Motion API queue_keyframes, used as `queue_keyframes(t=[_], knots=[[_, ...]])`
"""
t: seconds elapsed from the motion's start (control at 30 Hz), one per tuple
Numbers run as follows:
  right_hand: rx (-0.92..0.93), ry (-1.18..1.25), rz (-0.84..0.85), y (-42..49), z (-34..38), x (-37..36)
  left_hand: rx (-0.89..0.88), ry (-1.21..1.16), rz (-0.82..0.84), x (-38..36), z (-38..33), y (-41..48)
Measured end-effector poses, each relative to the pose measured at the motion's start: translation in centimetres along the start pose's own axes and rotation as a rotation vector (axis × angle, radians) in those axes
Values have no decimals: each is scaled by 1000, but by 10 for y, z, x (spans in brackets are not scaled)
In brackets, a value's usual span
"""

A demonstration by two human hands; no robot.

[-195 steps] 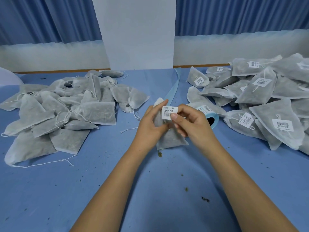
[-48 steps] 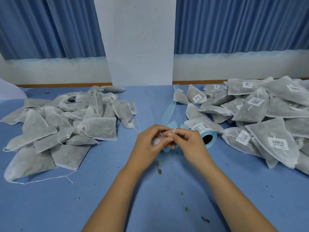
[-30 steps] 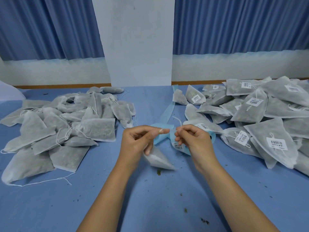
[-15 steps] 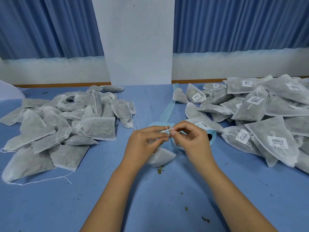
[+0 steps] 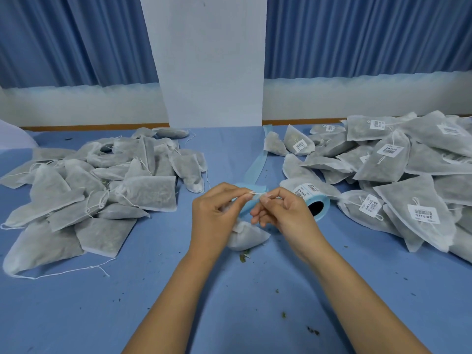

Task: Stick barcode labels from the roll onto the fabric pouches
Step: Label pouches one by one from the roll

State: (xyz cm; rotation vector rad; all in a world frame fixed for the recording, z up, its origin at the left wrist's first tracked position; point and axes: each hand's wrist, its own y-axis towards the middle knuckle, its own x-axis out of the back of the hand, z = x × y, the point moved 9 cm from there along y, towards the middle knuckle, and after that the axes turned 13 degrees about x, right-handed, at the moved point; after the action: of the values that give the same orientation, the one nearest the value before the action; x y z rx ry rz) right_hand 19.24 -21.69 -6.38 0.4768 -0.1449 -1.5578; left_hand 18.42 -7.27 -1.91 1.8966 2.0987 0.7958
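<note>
**Pinching pouch drawstring, label comes next**

My left hand [image 5: 217,215] and right hand [image 5: 288,215] both pinch the white drawstring [image 5: 256,193]. Its fabric pouch [image 5: 249,237] lies under them, no label showing. Next, probably: peel from label roll [image 5: 310,198] at 2 o'clock and press it flat. Blue tablecloth [image 5: 229,302]; unlabelled pile [image 5: 102,185] at 9, labelled pile [image 5: 408,180] at 3; curtains [image 5: 76,39] and pillar [image 5: 209,60] at 12.
</note>
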Motion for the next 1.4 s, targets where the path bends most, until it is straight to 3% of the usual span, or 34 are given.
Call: queue_keyframes(t=[0.23, 0.37, 0.5, 0.73, 0.97, 1.4], knots=[[-36, -138, 85, -5, 1, -7, 106, -86, 20, 2, 6, 1], [259, -474, -80, -3, 29, 7, 224, -109, 58, -4, 17, 2], [315, -379, -87, -5, 36, 5, 235, -86, 135, -13, 17, 0], [345, -500, -63, -6, 41, 5, 353, -291, 247, -21, 17, -1], [586, -598, -82, -12, 67, 3, 456, -329, 170, -16, 29, 2], [639, -712, -88, -15, 67, 2, 373, -277, 272, -26, 21, -1]])
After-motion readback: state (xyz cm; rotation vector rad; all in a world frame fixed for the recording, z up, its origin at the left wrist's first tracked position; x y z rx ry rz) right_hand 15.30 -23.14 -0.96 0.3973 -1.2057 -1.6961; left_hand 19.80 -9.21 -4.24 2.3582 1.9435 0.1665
